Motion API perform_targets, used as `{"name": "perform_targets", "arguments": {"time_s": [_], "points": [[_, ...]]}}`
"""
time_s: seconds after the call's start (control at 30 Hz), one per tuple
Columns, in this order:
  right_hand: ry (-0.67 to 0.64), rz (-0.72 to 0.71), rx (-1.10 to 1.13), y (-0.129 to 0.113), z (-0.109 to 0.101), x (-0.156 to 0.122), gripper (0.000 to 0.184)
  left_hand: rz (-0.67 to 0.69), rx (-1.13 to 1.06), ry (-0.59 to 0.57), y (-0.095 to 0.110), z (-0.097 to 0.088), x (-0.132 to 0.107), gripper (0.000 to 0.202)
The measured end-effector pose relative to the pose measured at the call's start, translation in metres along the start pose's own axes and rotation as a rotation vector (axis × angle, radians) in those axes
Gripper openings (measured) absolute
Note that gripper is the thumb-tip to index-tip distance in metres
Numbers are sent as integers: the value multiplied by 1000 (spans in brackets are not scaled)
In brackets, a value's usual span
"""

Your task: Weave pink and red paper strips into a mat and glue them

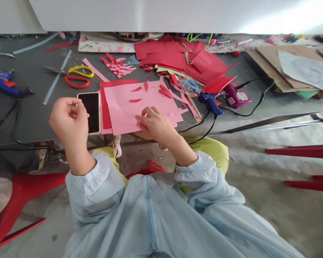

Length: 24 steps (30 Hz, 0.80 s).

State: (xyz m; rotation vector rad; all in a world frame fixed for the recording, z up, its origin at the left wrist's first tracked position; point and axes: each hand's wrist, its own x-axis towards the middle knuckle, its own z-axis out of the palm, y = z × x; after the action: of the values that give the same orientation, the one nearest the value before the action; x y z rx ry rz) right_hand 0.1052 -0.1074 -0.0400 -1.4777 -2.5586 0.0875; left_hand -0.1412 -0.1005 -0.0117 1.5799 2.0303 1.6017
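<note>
Over the left edge of a smartphone [92, 113], my left hand [70, 122] is raised with thumb and fingers pinched together; what they hold, if anything, is too small to name. My right hand [157, 125] rests at the near edge of a pink paper sheet [121, 107]. Its fingers are curled, thumb and index close together, and whatever lies between them is hidden. Several small red paper scraps [136, 100] lie on the pink sheet. A red sheet [105, 107] shows beneath it on the left. Farther back sits a woven red and pink paper piece [118, 68].
Scissors [78, 77] with yellow and red handles lie at the left. Blue glue guns [211, 103] [5, 84] with black cords sit on both sides. Red paper [174, 55] is piled at the back, beside a purple box [237, 96]. Cardboard [271, 68] is stacked far right.
</note>
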Motion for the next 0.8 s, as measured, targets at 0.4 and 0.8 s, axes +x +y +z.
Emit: {"name": "perform_targets", "arguments": {"time_s": [0.4, 0.8], "points": [[151, -153, -35, 22, 15, -33, 41, 131, -47, 2, -2, 12, -3, 13], [193, -79, 125, 21, 9, -50, 33, 117, 0, -32, -1, 16, -3, 13]]}}
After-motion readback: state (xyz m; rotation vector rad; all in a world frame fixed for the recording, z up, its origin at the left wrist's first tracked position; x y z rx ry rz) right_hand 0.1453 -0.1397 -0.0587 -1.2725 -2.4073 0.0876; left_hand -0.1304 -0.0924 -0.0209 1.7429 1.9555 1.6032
